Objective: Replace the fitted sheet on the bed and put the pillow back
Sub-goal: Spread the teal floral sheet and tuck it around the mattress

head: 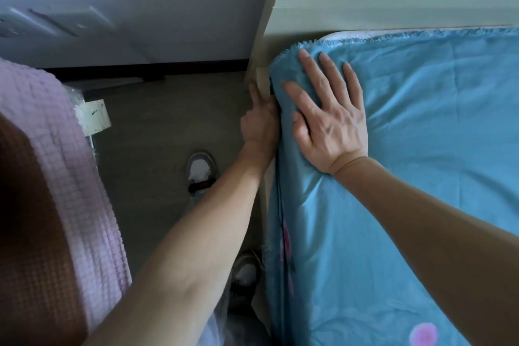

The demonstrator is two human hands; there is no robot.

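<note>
Fitted sheet (421, 149), blue, already covers the mattress top under my right hand (328, 121), which lies flat with fingers spread, pressing the corner down. My left hand (259, 121) sits just beside it at the bed's side, fingers curled at the sheet's edge; I judge it is tucking. This corner looks nearly done. No pillow shows, so that step remains.

Bed (265, 205) is carrying a blue sheet (421, 149), draped over the near corner and hanging down the side. White mattress (345, 34) is showing past the sheet's frayed far edge. Right hand (328, 118) is lying flat on the sheet at the corner. Floor (157, 126) is lying beside the bed.
</note>
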